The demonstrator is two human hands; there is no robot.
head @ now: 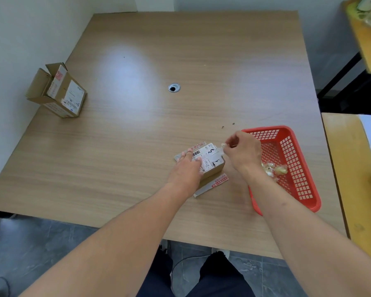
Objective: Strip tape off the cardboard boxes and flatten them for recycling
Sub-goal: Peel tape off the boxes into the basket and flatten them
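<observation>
Box (210, 161) at lower centre of frame, on desk (137, 125), pinned flat under left hand (185, 168), fingers straight, likely so it stays put against pulling. Right hand (243, 150) just beside box's right edge, grip pinched on tape (222, 145) end, lifting toward basket (291, 168), handy for scraps. Crumpled tape already in basket. Second box (57, 91) at upper left, flaps open, untouched.
</observation>
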